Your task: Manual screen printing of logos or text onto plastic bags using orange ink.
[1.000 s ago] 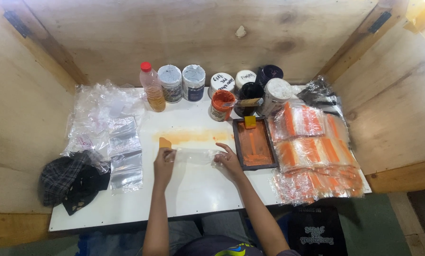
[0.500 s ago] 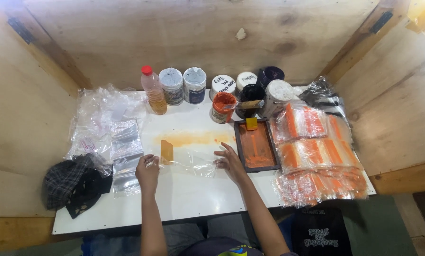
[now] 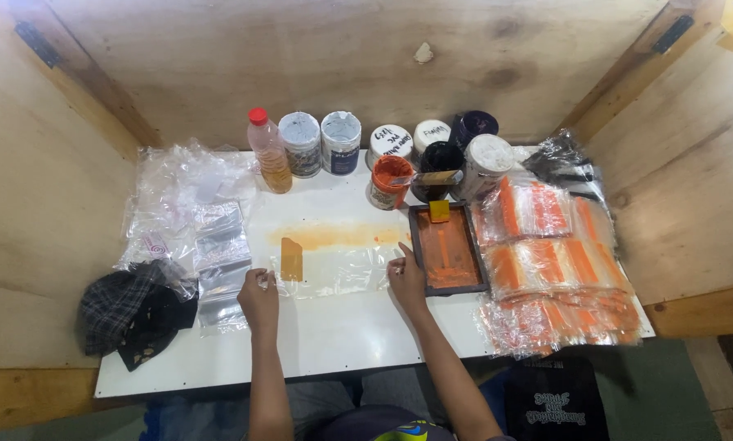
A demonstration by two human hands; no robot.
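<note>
Crumpled clear bags (image 3: 188,204) far left on the white worktop (image 3: 334,343). Your left hand (image 3: 259,296) pinches the glossy clear plastic sheet (image 3: 338,265) at its left edge; small amber rectangle (image 3: 291,259) on it. Right hand (image 3: 406,278) lies flat, fingers (image 3: 400,255) spread, on the sheet's right edge, beside the dark-framed orange-smeared screen (image 3: 447,249)

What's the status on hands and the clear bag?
Left hand pinching clear bag at its left edge. Right hand pressing its right edge. Bag flat on table. Orange-stained frame beside right hand.
</note>
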